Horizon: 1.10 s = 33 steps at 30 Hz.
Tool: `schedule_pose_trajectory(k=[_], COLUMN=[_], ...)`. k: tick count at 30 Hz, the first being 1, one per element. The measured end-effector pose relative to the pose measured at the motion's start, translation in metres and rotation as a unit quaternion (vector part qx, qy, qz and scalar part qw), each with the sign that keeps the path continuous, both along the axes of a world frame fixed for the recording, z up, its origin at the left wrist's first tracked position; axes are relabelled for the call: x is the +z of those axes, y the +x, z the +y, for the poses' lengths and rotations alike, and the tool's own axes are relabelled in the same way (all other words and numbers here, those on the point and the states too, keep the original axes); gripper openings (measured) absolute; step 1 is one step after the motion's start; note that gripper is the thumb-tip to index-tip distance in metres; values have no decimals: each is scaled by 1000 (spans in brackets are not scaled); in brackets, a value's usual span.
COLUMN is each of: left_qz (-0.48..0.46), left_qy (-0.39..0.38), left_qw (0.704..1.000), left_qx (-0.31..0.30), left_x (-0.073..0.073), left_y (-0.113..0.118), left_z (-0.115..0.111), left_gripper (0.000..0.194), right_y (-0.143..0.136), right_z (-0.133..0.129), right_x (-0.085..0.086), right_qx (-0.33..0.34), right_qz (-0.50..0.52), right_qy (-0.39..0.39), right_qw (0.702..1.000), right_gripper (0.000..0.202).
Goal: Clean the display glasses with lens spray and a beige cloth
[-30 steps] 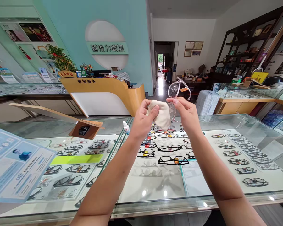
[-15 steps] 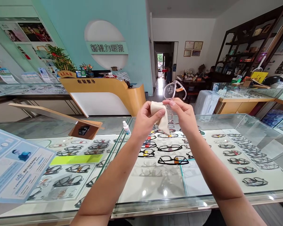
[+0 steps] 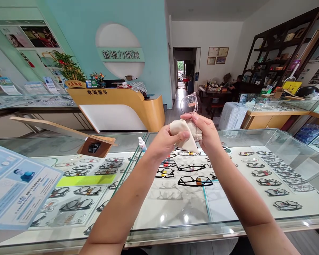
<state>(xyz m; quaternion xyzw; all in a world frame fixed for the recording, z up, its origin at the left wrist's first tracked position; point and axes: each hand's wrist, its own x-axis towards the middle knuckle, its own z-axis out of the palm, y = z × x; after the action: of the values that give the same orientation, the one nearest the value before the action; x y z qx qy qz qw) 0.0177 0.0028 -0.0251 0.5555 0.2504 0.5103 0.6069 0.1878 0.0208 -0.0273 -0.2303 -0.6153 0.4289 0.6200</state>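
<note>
Glass desk (image 3: pixel 180 209) nearest, rows of dark spectacles (image 3: pixel 195 181) inside; above them the person's hands almost meet. The left hand (image 3: pixel 167 142) pinches a cream cloth (image 3: pixel 184 130); the right hand (image 3: pixel 209 132) grips clear glasses (image 3: pixel 188 103), held on end. Half a second ago the lower lens partly showed; now cloth seems folded around it, so wiping looks underway. Beyond, a doorway (image 3: pixel 181 74).

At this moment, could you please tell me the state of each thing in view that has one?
Clear glasses: held on edge
Cloth: folded, partly hiding the clear glasses' lower half
Left hand: closed on the cloth
Right hand: closed on the clear glasses
Spray bottle: upright
Front black glasses: lying in the showcase
Far doorway: open
</note>
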Motion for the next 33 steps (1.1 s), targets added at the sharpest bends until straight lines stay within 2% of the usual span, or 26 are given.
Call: schedule_pose_trajectory(k=[3, 8, 11, 17, 22, 25, 28, 33], left_qz=[15, 6, -4, -33, -68, -79, -56, 22], left_qy=[12, 52, 76, 140, 155, 159, 155, 156], left_qw=[1000, 996, 991, 977, 968, 968, 973, 986], left_qx=[7, 72, 107, 154, 185, 180, 159, 57], left_x=[-1, -8, -12, -11, -8, -7, -7, -9], left_y=[1, 8, 13, 19, 21, 21, 17, 2], left_z=[-3, -3, -4, -6, -9, -9, -4, 3], left_gripper=[53, 54, 54, 57, 58, 59, 61, 55], right_y=[-3, -8, -10, -14, -14, -12, -10, -9], right_z=[-1, 0, 0, -13, -22, -21, -18, -15], right_x=[-1, -6, -7, -4, -1, 0, 1, 4], right_qx=[0, 14, 28, 6, 20, 37, 77, 82], right_qz=[4, 4, 9, -32, -48, -45, -11, 50], right_qy=[-12, -9, 14, 82, 123, 114, 70, -10], right_qw=[1000, 1000, 999, 996, 991, 992, 995, 995], right_gripper=[39, 42, 40, 45, 45, 52, 59, 57])
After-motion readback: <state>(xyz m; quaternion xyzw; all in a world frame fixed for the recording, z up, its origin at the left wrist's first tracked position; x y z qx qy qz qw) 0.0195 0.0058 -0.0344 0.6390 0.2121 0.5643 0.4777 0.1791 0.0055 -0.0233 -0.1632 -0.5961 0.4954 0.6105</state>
